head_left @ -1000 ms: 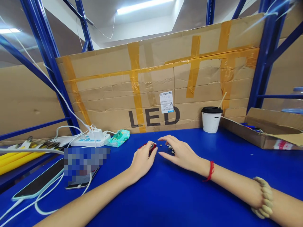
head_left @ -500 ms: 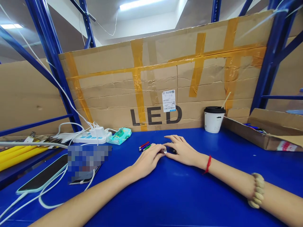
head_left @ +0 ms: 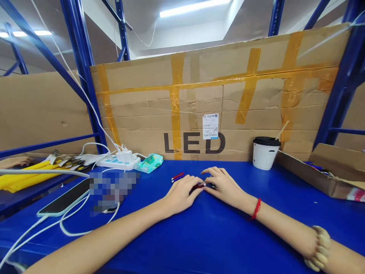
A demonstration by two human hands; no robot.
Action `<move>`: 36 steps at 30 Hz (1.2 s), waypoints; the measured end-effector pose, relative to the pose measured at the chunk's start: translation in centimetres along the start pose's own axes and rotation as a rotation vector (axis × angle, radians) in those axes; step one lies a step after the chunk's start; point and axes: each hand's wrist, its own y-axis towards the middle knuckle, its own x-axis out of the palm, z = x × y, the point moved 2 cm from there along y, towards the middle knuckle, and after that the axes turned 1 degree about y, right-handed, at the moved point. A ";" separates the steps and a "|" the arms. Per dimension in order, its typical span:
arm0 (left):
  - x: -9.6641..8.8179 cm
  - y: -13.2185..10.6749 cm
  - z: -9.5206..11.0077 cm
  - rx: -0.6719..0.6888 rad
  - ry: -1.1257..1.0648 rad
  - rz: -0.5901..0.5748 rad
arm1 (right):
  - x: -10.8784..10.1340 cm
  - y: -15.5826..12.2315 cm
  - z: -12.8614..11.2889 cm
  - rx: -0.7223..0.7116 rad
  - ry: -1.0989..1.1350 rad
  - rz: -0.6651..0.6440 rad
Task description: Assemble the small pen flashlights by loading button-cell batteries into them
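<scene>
Head view: the left hand [head_left: 181, 195] has its thumb and fingers closed on a dark red tube [head_left: 200, 185], which lies low over the table [head_left: 185, 236] with its silvery end pointing toward the right hand [head_left: 225, 185]. The right hand is half curled, its thumb and fingertips close to that end; whether they touch it or grip anything I cannot tell. Small dark pieces [head_left: 214, 186] show under its fingers, partly hidden.

The likeliest mishap, I judge, is a poor fingertip grip: the tube looks smooth and narrow, so a sideways push on its end could twist it or make it slip. The small pieces could be scattered by a careless sweep of the right fingers. Just beyond the left hand lie red and blue tubes [head_left: 177, 176], apparently loose; a knuckle nudging them could set them rolling.
</scene>
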 end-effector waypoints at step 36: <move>-0.2 -0.3 -0.2 -0.179 -0.021 0.045 | -0.7 -0.6 1.4 0.435 -0.010 0.038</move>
